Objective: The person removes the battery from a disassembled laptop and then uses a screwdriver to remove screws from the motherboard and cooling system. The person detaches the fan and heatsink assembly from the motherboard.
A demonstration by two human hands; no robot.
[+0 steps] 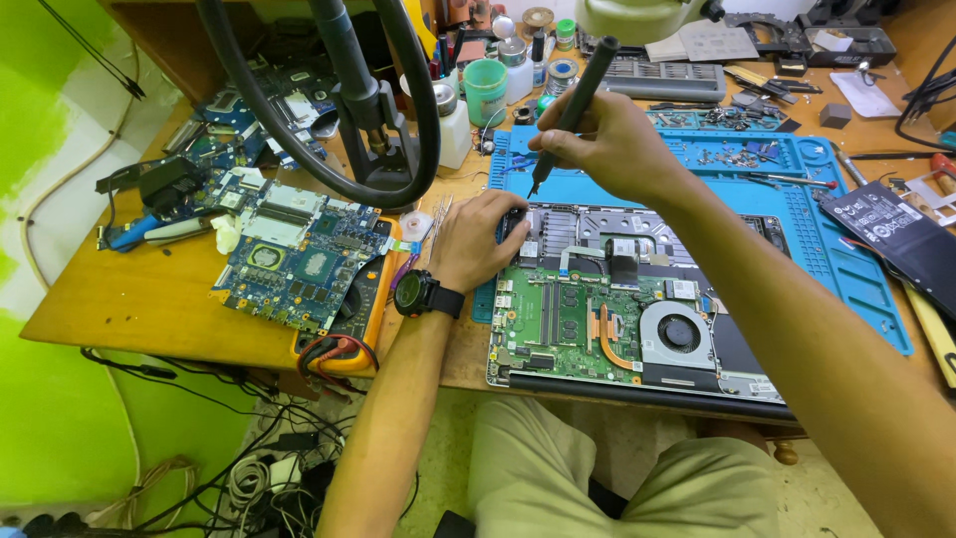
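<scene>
— Far left of the grip?
— Loose blue circuit board (299,261), lying over an orange multimeter (366,299) near the wooden table (129,299) front edge. Well apart from the hands.

— Closer in?
— Black stand with looping hoses (383,149), up and left of the grip. Just beside the left wrist, a small tape roll (415,225).

— Left hand (485,239)?
— Black watch on the wrist. Fingers curled and pressed down on the upper left corner of the opened laptop (637,319). Pinching anything? Cannot tell.

— Right hand (607,139)?
— Just above and right of the left. Fingers wrapped tight around a black electric screwdriver (578,100), tilted, tip down near the left fingertips at the laptop's top edge.

— Laptop itself?
— Below both hands: green board, copper heat pipe, round fan. Front edge overhanging the table toward the lap.

— Right of the grip?
— Blue work mat (846,259) under and beyond the laptop, scattered screws in its trays, a black battery (896,239) at the far right.

— Open room?
— Bare mat strip right of the laptop; behind the hands, crowded bottles and a green cup (485,90).
</scene>
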